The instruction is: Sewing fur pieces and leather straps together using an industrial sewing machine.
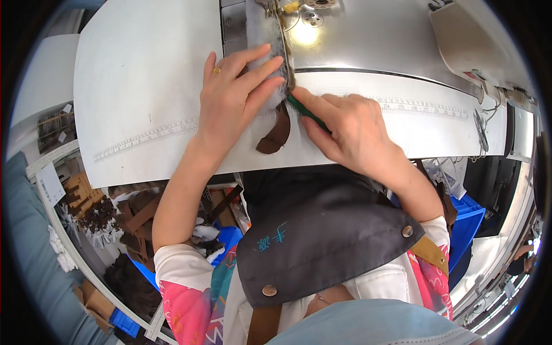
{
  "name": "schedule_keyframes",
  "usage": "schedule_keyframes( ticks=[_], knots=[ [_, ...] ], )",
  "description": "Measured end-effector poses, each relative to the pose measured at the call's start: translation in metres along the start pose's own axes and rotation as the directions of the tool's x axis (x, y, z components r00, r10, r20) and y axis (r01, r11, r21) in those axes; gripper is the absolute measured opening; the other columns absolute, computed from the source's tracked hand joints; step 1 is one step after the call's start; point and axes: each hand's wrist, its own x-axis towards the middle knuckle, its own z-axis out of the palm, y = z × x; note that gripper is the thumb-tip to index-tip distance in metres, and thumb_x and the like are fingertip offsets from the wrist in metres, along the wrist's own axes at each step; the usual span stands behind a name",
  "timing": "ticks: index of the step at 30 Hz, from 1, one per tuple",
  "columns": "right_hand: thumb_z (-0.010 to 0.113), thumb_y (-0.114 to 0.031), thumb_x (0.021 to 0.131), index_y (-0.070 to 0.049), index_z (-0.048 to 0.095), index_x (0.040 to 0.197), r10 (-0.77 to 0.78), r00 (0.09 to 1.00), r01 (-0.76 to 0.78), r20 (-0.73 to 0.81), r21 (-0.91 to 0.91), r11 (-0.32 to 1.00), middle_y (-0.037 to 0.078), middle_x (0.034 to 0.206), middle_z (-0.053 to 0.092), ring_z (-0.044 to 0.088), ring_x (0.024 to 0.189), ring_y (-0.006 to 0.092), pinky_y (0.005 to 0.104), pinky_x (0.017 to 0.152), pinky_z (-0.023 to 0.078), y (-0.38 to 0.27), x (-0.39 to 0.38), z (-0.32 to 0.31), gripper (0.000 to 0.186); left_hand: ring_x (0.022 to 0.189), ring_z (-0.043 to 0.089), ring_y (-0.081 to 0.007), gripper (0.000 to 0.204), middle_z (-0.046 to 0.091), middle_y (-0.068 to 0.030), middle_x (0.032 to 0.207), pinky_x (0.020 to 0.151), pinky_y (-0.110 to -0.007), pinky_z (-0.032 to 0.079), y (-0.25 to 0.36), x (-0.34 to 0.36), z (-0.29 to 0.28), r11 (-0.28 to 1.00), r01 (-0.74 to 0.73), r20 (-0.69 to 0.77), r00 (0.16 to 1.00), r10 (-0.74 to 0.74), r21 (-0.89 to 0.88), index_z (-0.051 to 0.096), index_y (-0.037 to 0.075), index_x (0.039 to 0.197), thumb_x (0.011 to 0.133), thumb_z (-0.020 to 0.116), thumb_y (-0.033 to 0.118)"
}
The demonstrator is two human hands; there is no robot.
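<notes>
A strip of pale grey fur [261, 34] edged with brown material runs under the presser foot [270, 8] of a sewing machine. My left hand [230, 92] lies on the fur with its fingers stretched and apart, pressing near the seam edge. Held in my right hand [353, 129] is a slim green tool [307, 111], its tip against the brown edge of the fur; the exact kind is hidden by my fingers. A dark brown strip [276, 135] hangs off the near end of the piece and curls to the left on the table.
The white table [132, 69] has a printed ruler scale [149, 138] along its near side. A shiny metal machine bed [374, 37] lies beyond, with the machine body [483, 40] at right. Small metal snips [481, 132] rest near the right edge. Blue bins [468, 221] and brown scraps [141, 221] sit below.
</notes>
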Motion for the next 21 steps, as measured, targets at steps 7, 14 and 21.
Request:
schedule_keyframes(
  ticks=[7,14,21],
  knots=[
    [0.064,-0.013,0.077,-0.007,0.062,0.107,-0.033,0.999,0.032,-0.041,-0.019,0.999,0.013,0.066,0.062,0.062,0.059,0.0306,0.0399,0.052,0.048,0.021,0.023,-0.001,0.031,0.088,0.061,-0.0177,0.024,0.063,0.0032,0.112,0.100,-0.053,0.032,-0.016,0.019,0.006,0.999,-0.051,-0.044,0.998,0.051,0.005,0.070,0.018,0.105,0.082,0.069,0.025],
    [0.063,-0.013,0.079,-0.006,0.062,0.108,0.003,0.997,-0.001,-0.082,0.028,1.000,0.014,0.068,0.063,0.061,0.059,0.0319,0.0397,0.053,0.048,0.020,0.006,-0.001,0.030,0.081,0.059,-0.0172,0.019,0.064,0.0020,0.104,0.090,-0.042,0.039,-0.023,0.022,0.012,0.989,-0.146,-0.124,0.981,0.148,0.023,0.071,0.014,0.100,0.082,0.069,0.020],
    [0.062,-0.013,0.082,-0.001,0.059,0.114,0.190,0.976,-0.179,-0.108,0.104,0.978,0.014,0.071,0.064,0.061,0.058,0.0308,0.0376,0.051,0.046,0.007,-0.013,-0.008,0.035,0.090,0.061,-0.0131,0.020,0.065,-0.0058,0.102,0.078,-0.023,0.048,-0.020,0.025,0.004,0.981,-0.003,-0.027,1.000,-0.002,-0.196,0.071,0.005,0.104,0.085,0.065,0.004]
  ],
)
